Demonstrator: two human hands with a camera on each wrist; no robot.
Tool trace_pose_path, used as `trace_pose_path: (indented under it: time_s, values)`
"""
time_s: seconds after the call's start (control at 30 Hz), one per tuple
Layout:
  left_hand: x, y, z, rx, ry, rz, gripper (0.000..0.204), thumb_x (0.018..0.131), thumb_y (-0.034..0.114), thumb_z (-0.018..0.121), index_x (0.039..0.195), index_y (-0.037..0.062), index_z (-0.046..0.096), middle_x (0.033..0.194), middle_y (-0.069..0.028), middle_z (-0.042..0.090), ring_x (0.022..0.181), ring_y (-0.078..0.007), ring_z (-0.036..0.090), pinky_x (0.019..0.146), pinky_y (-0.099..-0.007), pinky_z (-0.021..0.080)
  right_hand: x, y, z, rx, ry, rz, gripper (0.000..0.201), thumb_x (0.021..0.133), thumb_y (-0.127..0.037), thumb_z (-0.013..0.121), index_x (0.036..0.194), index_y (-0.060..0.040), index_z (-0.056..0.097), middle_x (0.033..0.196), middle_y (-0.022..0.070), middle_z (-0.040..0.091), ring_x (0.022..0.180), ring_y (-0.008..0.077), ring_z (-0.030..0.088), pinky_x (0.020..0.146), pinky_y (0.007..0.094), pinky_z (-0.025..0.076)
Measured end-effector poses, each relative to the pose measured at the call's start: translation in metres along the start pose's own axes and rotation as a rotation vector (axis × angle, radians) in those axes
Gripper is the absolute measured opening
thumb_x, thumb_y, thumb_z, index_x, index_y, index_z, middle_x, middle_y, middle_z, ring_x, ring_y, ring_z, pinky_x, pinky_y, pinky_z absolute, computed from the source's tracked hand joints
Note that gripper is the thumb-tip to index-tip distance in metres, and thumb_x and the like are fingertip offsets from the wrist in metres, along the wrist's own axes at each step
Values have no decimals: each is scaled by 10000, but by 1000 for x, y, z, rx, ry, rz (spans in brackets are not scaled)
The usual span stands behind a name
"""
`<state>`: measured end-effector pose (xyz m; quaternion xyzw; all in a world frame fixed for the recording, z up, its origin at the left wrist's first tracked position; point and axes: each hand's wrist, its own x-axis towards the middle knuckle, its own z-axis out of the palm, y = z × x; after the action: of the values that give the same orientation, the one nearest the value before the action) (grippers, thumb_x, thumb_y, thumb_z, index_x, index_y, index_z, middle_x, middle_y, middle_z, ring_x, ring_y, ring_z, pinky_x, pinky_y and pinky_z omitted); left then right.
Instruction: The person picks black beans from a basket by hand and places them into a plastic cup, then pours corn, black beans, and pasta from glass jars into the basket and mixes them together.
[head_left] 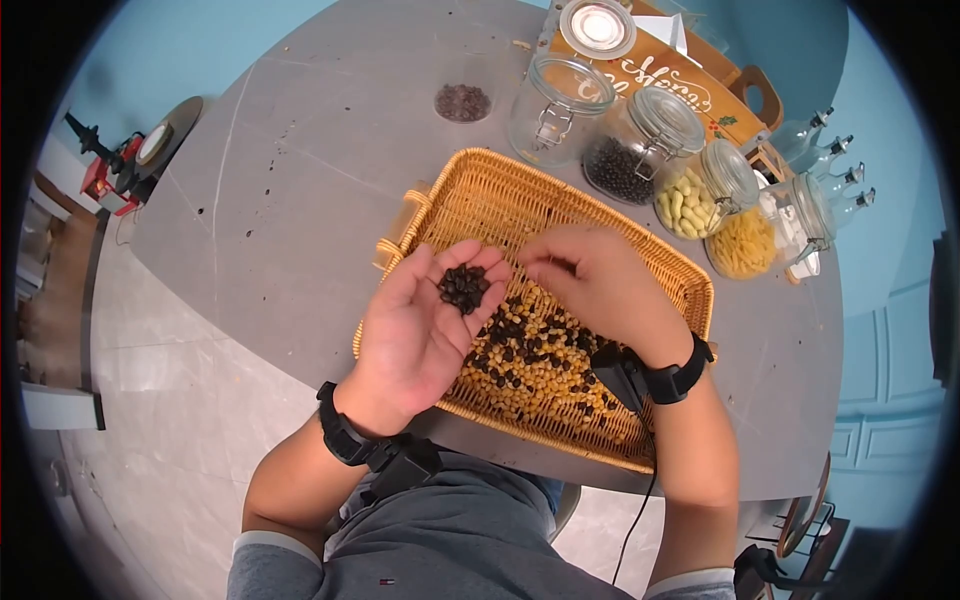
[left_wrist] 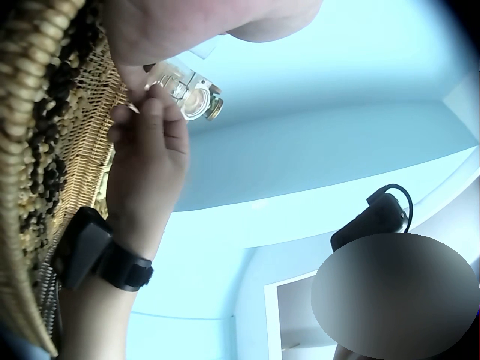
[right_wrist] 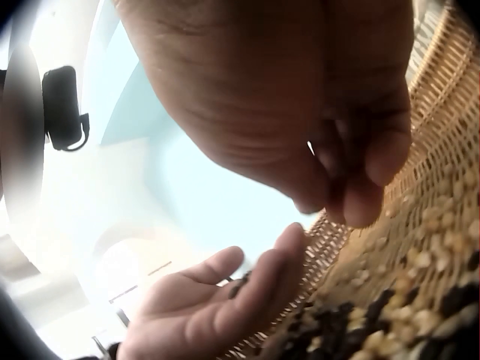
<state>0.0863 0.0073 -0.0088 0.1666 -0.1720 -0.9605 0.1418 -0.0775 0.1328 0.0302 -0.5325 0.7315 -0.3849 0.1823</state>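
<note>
My left hand [head_left: 415, 330] is palm up over the left side of a wicker basket [head_left: 480, 195]. A small heap of black beans [head_left: 463, 288] lies in its palm, near the fingers. Just right of these fingertips, my right hand [head_left: 600, 285] hangs over the basket with curled fingers, thumb and fingertips close together. No bean shows between the right fingertips [right_wrist: 364, 206] in the right wrist view. Beneath the hands, pale yellow kernels [head_left: 530, 385] mixed with black beans are spread over the basket floor.
Behind the basket stand an open glass jar [head_left: 558, 115], a jar of black beans [head_left: 625, 165], a jar of peanut-like pods [head_left: 688, 205] and a jar of yellow pasta-like pieces [head_left: 742, 245]. A clear container [head_left: 463, 103] with dark pieces sits at the back left.
</note>
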Motion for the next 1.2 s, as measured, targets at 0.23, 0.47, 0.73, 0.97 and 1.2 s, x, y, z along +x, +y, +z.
trace_pose_path:
  time_s: [0.23, 0.47, 0.73, 0.97, 1.2]
  values:
    - [0, 1, -1, -8, 7, 37, 487, 1066, 325, 314, 1275, -77, 492, 1253, -199, 579, 1209, -307, 555, 1077, -393, 446, -5, 13, 18, -387, -152, -196, 60, 774, -65, 679, 817, -24, 673, 838, 141, 622, 828, 359, 625, 741, 447, 510]
    - [0, 1, -1, -11, 6, 37, 484, 1064, 323, 317, 1273, -76, 494, 1247, -196, 582, 1204, -306, 556, 1076, -395, 443, -6, 8, 28, -411, -173, -165, 53, 768, -23, 645, 811, -8, 674, 860, 166, 625, 868, 363, 628, 754, 442, 513]
    - [0, 1, 0, -9, 20, 47, 476, 1061, 321, 320, 1267, -69, 499, 1241, -189, 582, 1201, -303, 554, 1079, -401, 433, -8, 10, 26, -402, -164, -172, 104, 786, 6, 607, 875, -5, 660, 837, 176, 636, 847, 370, 626, 752, 435, 514]
    - [1, 0, -1, -22, 7, 26, 466, 1061, 316, 323, 1257, -66, 507, 1226, -182, 589, 1196, -295, 556, 1072, -399, 440, 1, -25, 6, 233, -45, 60, 76, 824, -30, 621, 882, 10, 647, 799, 167, 651, 763, 362, 625, 694, 389, 510]
    - [1, 1, -1, -1, 1, 24, 473, 1061, 322, 323, 1257, -67, 506, 1229, -186, 594, 1190, -298, 561, 1074, -398, 441, 3, 9, -1, -246, -32, -80, 76, 818, -56, 647, 865, -1, 672, 827, 147, 653, 804, 340, 636, 715, 398, 516]
